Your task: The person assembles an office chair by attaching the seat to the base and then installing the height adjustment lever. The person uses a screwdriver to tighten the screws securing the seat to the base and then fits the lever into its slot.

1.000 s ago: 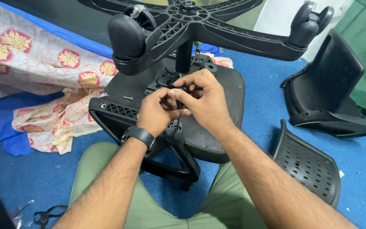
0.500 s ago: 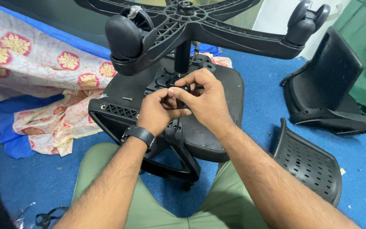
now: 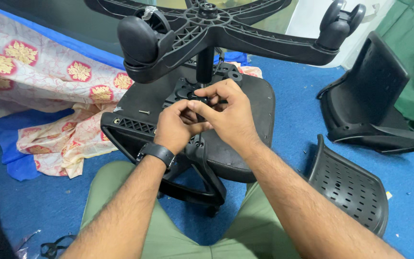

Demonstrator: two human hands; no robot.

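Note:
An upturned black office chair seat (image 3: 245,148) lies on the blue floor in front of my knees, its five-arm wheeled base (image 3: 245,41) raised on the central column (image 3: 205,64). Both hands meet at the mechanism plate (image 3: 180,91) under the column. My left hand (image 3: 176,127), with a black wristband, pinches a small black part. My right hand (image 3: 231,115) closes its fingers around a small black knob (image 3: 206,100) on the same spot. A loose screw (image 3: 144,111) rests on the seat's underside to the left of my hands.
A perforated black plastic panel (image 3: 348,189) lies to the right of my leg. A black chair back shell (image 3: 370,96) stands farther right against green cloth. Patterned white and pink fabric (image 3: 49,96) is heaped at the left. A curved black armrest loop (image 3: 192,189) juts toward me.
My hands stay on the knob, the fingers shifting slightly around it. The view has drifted a little, so the chair base sits marginally higher and more to the left.

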